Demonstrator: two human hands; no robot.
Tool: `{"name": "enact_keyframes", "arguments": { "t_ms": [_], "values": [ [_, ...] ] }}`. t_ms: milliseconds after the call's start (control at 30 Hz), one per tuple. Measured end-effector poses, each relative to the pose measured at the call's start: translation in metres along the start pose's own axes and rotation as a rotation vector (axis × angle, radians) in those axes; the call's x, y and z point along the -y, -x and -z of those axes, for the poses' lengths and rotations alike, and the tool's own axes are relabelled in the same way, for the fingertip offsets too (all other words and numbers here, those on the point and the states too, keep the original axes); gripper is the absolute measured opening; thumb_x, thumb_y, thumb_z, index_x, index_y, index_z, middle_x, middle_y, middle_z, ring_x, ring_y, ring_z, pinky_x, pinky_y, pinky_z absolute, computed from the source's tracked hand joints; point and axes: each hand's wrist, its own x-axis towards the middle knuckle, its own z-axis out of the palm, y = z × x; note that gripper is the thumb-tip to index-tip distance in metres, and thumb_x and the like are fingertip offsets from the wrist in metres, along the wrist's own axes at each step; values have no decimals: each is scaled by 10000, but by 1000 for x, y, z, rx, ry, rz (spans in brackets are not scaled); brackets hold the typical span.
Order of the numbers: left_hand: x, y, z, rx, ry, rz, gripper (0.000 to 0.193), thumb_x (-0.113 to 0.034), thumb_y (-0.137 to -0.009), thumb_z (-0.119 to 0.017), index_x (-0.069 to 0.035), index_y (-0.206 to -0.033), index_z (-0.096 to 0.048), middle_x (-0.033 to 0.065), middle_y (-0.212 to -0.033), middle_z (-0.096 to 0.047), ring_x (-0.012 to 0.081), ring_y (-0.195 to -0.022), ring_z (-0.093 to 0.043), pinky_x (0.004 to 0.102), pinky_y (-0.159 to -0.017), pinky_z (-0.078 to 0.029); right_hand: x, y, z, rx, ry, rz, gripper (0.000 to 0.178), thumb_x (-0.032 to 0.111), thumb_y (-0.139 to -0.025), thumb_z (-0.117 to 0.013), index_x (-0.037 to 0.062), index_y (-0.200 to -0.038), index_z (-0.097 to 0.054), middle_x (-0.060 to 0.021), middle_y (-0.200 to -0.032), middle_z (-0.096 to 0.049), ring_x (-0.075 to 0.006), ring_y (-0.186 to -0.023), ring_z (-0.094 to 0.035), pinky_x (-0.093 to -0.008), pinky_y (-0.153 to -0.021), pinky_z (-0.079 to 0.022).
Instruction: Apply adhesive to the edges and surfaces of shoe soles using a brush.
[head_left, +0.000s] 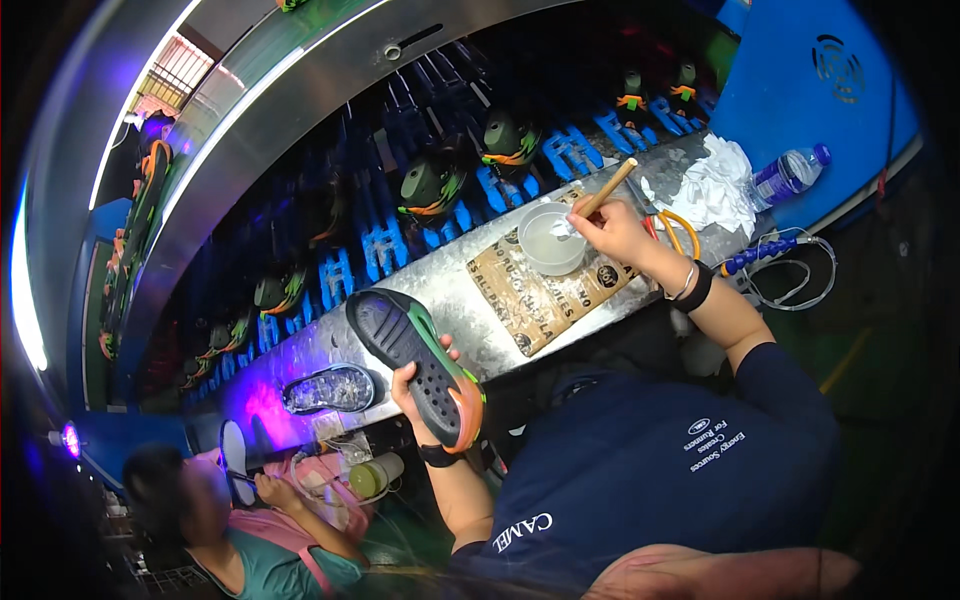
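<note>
My left hand [406, 392] grips a shoe sole [415, 350] by its sides, with the black inner face turned up. Rows of holes cover its near end, and the side wall is green and orange. In my right hand [612, 236] is a brush [608, 188] with a wooden handle, tilted over a round whitish bowl [552, 256]. The brush's lower end reaches inside the bowl, and the bowl holds a pale content. Beneath the bowl lies a brown printed sheet [525, 318]. Orange-handled scissors or pliers [682, 232] lie beside my right wrist.
A dark sole [330, 389] rests on the metal bench at left. Shoe uppers [430, 186] stand along blue racks [380, 248] behind. Crumpled white paper [718, 185], a bottle [790, 177] and a blue coiled hose [765, 253] sit at right. A co-worker in teal [255, 550] holds another sole [234, 458].
</note>
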Motion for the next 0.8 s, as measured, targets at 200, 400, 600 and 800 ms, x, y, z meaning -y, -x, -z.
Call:
{"name": "enact_keyframes", "arguments": {
  "t_ms": [200, 400, 600, 800],
  "values": [
    [20, -8, -26, 143, -131, -38, 569, -237, -688, -453, 48, -1167, -335, 196, -1116, -442, 312, -1031, -436, 431, -854, -377, 7, 4, 2, 42, 69, -4, 156, 141, -736, -569, -13, -727, -548, -34, -555, -496, -84, -492, -443, -230, -470, -353],
    [14, -20, -12, 111, -377, -211, 656, -156, -657, -601, 25, -1196, -274, 151, -1151, -409, 271, -1059, -411, 362, -914, -304, 25, 7, 11, 26, -66, -105, 172, 156, -742, -574, -13, -724, -548, -7, -564, -492, -58, -519, -440, -212, -477, -355],
    [-2, -35, -49, 171, -521, -355, 686, -231, -671, -641, -3, -1201, -271, 112, -1121, -426, 228, -1022, -431, 329, -883, -338, 32, 8, 17, 118, -74, -121, 173, 165, -752, -577, -6, -767, -555, 9, -597, -495, -37, -541, -437, -197, -484, -359],
    [0, -47, -65, 238, -468, -263, 633, -201, -694, -624, -16, -1193, -282, 99, -1112, -434, 214, -1015, -436, 325, -873, -347, 51, 10, 17, 49, -345, -102, 131, 138, -763, -572, 11, -779, -542, 19, -628, -492, -27, -549, -435, -172, -489, -353]
  ]
}}
